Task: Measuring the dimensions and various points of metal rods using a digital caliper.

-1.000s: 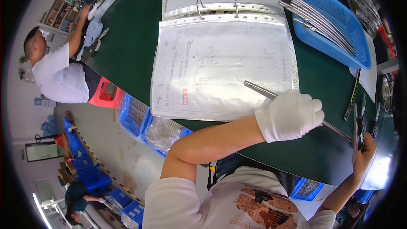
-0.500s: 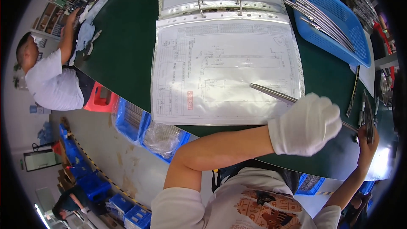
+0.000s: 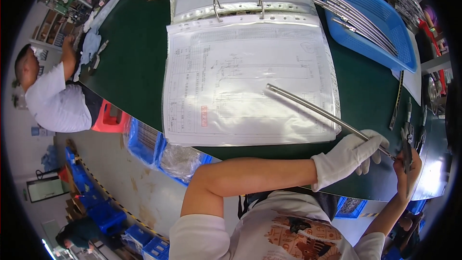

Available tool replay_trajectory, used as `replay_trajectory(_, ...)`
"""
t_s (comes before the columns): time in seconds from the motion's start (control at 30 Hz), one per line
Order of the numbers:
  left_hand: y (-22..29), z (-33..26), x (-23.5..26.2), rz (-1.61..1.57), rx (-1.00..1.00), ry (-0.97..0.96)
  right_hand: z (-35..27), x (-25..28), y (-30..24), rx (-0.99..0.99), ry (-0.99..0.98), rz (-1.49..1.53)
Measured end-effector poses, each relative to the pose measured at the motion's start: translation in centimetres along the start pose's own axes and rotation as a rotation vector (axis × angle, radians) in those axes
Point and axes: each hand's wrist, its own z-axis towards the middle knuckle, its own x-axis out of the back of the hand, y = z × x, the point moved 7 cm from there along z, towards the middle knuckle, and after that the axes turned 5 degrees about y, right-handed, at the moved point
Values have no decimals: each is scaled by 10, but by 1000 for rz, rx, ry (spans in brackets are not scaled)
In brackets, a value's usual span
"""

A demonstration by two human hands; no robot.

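My left hand (image 3: 347,158), in a white glove, is closed around a slim metal rod (image 3: 313,108). The rod slants over a drawing in a ring binder (image 3: 250,120), its far end raised above the page. Its near end reaches my bare right hand (image 3: 407,169) at the right. That hand grips a flat grey metal tool (image 3: 408,156), which looks like a caliper, beside the rod's end. Fingers and blur hide whether the tool touches the rod.
A blue plastic basket (image 3: 404,50) with several metal rods (image 3: 365,24) stands at the far right of the green table (image 3: 130,58). A ruler (image 3: 396,101) and pliers-like tools (image 3: 422,130) lie nearby. Another person (image 3: 60,86) sits at the left; blue crates (image 3: 144,137) stand below the table edge.
My left hand has turned, so more of the rod shows and its far end has swung up and left. My right hand has moved left with the tool, closer to the rod's near end.
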Motion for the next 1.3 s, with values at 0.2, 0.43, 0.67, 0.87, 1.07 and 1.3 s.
replay_trajectory(0.2,25,-3,3,114,-159,12,9,-12,-8,77,-54,12)
replay_trajectory(0.43,36,-4,10,146,-62,4,21,-29,-22,267,-159,3)
replay_trajectory(0.67,35,-6,4,268,-57,-26,26,-30,-29,346,-44,53)
replay_trajectory(0.87,25,0,5,288,-26,-40,19,-33,-30,568,27,-189)
replay_trajectory(1.07,18,0,5,405,-40,-75,15,-28,-38,730,71,-307)
replay_trajectory(1.3,14,2,9,446,-79,-90,14,-36,-40,797,47,-348)
